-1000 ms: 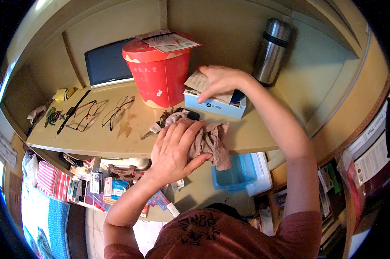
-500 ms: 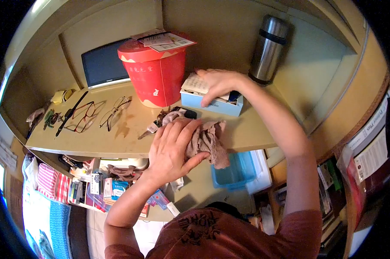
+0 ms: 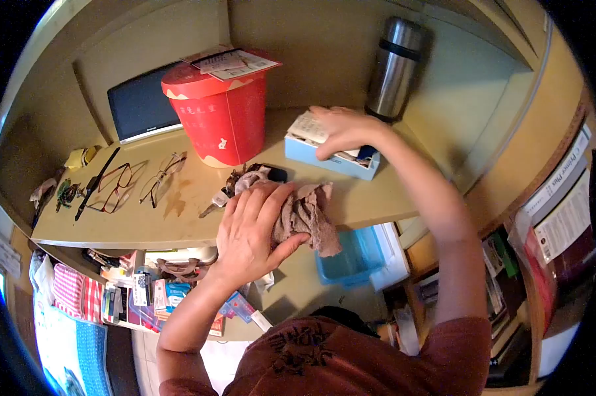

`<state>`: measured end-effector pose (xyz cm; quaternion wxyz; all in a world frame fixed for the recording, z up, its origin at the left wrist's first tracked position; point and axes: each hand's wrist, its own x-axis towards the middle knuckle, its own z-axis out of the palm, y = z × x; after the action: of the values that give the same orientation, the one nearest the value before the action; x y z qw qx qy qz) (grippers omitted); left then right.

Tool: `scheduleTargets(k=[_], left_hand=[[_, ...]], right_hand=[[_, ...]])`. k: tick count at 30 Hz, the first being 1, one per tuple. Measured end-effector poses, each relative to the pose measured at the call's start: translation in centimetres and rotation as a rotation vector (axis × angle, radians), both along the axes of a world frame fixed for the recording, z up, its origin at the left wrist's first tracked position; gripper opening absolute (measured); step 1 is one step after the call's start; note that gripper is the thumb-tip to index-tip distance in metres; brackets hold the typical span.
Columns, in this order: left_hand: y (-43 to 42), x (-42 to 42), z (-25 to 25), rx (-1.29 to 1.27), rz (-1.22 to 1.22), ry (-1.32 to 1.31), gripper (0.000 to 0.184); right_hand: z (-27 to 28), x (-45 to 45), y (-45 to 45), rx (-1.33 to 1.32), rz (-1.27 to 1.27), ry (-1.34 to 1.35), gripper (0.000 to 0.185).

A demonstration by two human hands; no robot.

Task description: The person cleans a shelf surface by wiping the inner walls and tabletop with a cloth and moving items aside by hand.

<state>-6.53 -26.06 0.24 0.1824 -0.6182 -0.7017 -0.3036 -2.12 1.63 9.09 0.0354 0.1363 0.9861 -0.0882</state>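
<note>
My left hand (image 3: 250,224) lies over a crumpled brownish-grey cloth (image 3: 311,214) at the front edge of the shelf, fingers curved onto it and thumb along its lower side. Further back, my right hand (image 3: 348,132) grips a light blue box (image 3: 331,162) from above, thumb on its front. Papers (image 3: 306,127) stick up out of the box. Left of the box stands a red lidded bucket (image 3: 222,125) with cards (image 3: 235,65) on top. Just behind the cloth are keys (image 3: 213,203) and a dark object, partly covered.
A steel thermos (image 3: 395,72) stands behind the box. Two pairs of glasses (image 3: 115,191), a black watch (image 3: 96,181) and a dark screen (image 3: 143,102) are at left. Brown wet marks (image 3: 174,201) spot the shelf. Below sits a blue plastic tub (image 3: 350,261).
My right hand has slid the blue box to the right, widening the gap to the red bucket. My left hand stays on the cloth. The whole view has shifted slightly.
</note>
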Motion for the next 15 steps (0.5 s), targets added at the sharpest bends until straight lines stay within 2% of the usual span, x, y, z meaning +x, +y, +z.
scheduleTargets(k=[3, 5, 7, 9, 11, 13, 15], left_hand=[[0.0, -0.1, 0.0, 0.016, -0.02, -0.002, 0.071], [0.0, -0.2, 0.0, 0.011, -0.015, 0.01, 0.071], [0.1, -0.3, -0.1, 0.02, -0.028, 0.005, 0.071], [0.2, -0.3, -0.2, 0.028, -0.046, -0.003, 0.071], [0.1, -0.3, -0.3, 0.023, -0.032, 0.013, 0.071], [0.1, -0.2, -0.2, 0.014, -0.044, -0.006, 0.072], [0.0, -0.2, -0.2, -0.004, -0.013, 0.008, 0.072]], right_hand=[[-1.4, 1.8, 2.9, 0.074, -0.074, 0.061, 0.111], [-0.2, 4.1, 2.6, 0.059, -0.123, 0.056, 0.112], [0.1, 6.0, 3.4, 0.025, -0.323, 0.008, 0.112], [0.4, 7.6, 4.3, 0.003, -0.364, 0.023, 0.113], [-0.1, 8.8, 6.1, -0.016, -0.542, 0.037, 0.113], [-0.4, 9.5, 7.6, 0.041, -0.583, 0.041, 0.109], [-0.5, 10.0, 8.0, 0.091, -0.684, 0.083, 0.081]])
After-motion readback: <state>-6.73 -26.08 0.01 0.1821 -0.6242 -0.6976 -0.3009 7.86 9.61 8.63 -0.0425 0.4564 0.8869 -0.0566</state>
